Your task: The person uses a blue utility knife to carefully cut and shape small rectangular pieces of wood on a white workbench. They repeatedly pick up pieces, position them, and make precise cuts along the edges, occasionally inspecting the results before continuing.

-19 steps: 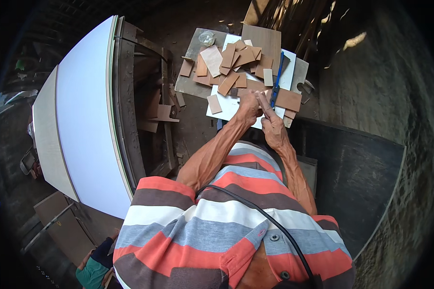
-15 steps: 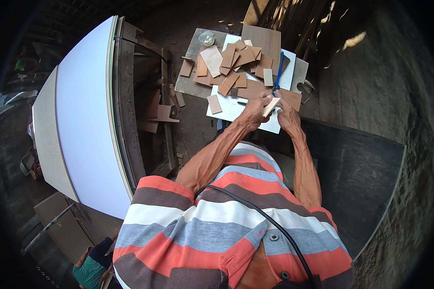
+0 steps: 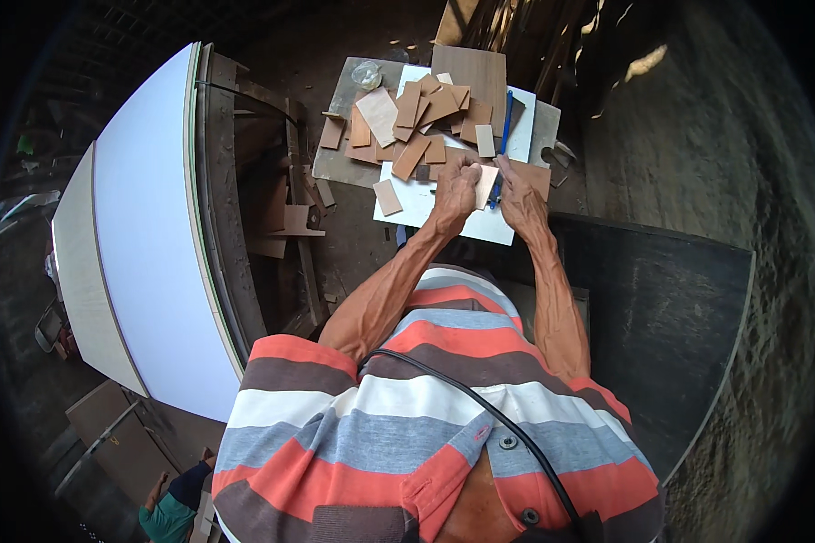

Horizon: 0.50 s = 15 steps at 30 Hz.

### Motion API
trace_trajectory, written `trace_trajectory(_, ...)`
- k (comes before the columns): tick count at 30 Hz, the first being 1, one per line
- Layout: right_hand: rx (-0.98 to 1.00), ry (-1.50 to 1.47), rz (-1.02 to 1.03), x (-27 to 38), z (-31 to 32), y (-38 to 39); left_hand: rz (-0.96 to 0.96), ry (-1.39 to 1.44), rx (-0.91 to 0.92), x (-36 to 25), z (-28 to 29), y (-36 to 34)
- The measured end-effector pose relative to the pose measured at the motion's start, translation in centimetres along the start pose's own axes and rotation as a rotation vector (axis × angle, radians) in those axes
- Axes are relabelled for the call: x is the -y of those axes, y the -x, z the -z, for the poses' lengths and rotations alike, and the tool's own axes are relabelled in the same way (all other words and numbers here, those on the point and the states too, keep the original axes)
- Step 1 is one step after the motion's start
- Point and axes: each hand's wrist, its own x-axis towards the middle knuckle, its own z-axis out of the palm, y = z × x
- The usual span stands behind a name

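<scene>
At far left, a large white panel (image 3: 154, 235) stands on edge beside a dark timber frame (image 3: 303, 244); near its lower end, a second person (image 3: 167, 516), in green and dark clothing, is partly in view; brown offcuts (image 3: 292, 220) lie within and beside the frame. In the far centre, a grey surface (image 3: 346, 100) bears a clear container (image 3: 367, 74) at its far left and a heap of brown rectangular pieces (image 3: 417, 113) to the right of it; a white board (image 3: 412, 214) lies at the near side, with a light tan rectangle (image 3: 388, 196) on its left part and a small dark block (image 3: 422, 172) farther right. The left hand (image 3: 459, 188) grasps a pale piece (image 3: 485, 187) by its left edge, in front of the heap and above the white board; just right of it runs a long blue tool (image 3: 505, 127), partly hidden by the right hand (image 3: 522, 201); that hand's fingers are partly bent, and whether they grip anything cannot be told. At right, a dark panel (image 3: 652, 317) extends toward the near side.
</scene>
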Motion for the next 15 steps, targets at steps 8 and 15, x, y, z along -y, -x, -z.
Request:
trace_trajectory(8, 0.233, -1.262, -0.003, 2.7, 1.4, 3.9, -0.072, -0.113, -0.113, 0.6, 1.2, -1.9)
trace_trajectory(15, 0.187, -1.207, 0.003, 6.7, 1.4, 6.6, -0.34, -0.329, -0.349, 0.5, -0.8, -0.9)
